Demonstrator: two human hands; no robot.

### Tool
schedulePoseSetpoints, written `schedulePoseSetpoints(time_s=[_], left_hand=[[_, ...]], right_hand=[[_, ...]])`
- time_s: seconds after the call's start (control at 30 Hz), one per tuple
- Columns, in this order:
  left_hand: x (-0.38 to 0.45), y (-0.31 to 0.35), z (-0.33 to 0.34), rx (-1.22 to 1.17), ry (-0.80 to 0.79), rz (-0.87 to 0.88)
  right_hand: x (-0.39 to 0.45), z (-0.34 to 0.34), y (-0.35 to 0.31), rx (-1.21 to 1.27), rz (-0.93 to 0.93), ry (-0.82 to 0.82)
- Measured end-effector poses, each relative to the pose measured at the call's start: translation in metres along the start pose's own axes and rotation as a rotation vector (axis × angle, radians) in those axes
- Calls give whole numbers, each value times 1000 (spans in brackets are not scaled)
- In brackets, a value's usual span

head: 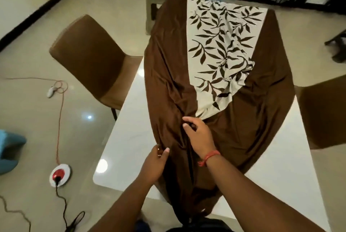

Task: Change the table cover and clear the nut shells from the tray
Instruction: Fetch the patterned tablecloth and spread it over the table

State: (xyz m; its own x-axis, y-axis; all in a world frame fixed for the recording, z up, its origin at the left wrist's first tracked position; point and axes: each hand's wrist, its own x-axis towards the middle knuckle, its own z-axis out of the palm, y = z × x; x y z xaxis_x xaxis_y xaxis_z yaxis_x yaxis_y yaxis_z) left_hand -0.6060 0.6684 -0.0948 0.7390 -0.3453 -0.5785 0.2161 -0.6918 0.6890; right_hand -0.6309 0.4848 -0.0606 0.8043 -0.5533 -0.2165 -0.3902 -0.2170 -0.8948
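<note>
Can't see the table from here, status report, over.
Left hand pinching cloth edge. Right hand resting on it, fingers loose. Cloth bunched mid-table, corners bare. Nothing in the way.

brown upholstered chair (pixel 89 59) at the table's left side | second brown chair (pixel 324 113) at its right, partly cut off | round white-and-red power socket reel (pixel 60 175) on the glossy tiled floor (pixel 33 128), black plug in it | thin red cord (pixel 60 119) leading off to a small white object (pixel 50 91), possibly a switch
</note>
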Motion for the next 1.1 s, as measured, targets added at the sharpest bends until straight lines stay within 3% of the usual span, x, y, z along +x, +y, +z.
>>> schedulePoseSetpoints(time_s=[0.1,0.13,0.17,0.2,0.23,0.27,0.3,0.4,0.47,0.53,0.6,0.7,0.8,0.97,1.1], left_hand=[[15,8,-22,-254,-144,-138],[13,8,-22,-305,-187,-95],[20,-6,-34,-315,-307,-44],[21,7,-49,-498,-550,-108],[30,9,-50,-295,-302,-188],[32,11,-62,-580,-448,-321],[27,8,-77,-712,-782,-376],[40,-17,-89,-670,-523,-332],[38,-26,-100,-751,-526,-299],[38,-33,-119,-805,-480,-292],[41,-49,-144,-915,-450,-284],[49,-81,-186,-1109,-483,-258],[49,-113,-210,-1161,-543,-299],[29,-150,-218,-1213,-611,-449],[24,-166,-223,-1262,-516,-417]], right_hand=[[-22,23,-39,222,-29,-240],[-28,32,-49,264,-18,-289],[-33,41,-57,291,-10,-327],[-38,48,-63,317,-2,-353],[-41,56,-69,373,10,-351],[-45,65,-74,459,31,-315],[-46,74,-76,573,63,-262],[-51,86,-72,891,109,-123],[-56,87,-60,923,117,-18],[-66,87,-44,657,169,95],[-80,85,-17,113,288,154],[-108,85,32,-487,365,79],[-125,92,55,-737,311,77],[-113,93,56,-934,305,54],[-103,85,49,-1126,313,36]])
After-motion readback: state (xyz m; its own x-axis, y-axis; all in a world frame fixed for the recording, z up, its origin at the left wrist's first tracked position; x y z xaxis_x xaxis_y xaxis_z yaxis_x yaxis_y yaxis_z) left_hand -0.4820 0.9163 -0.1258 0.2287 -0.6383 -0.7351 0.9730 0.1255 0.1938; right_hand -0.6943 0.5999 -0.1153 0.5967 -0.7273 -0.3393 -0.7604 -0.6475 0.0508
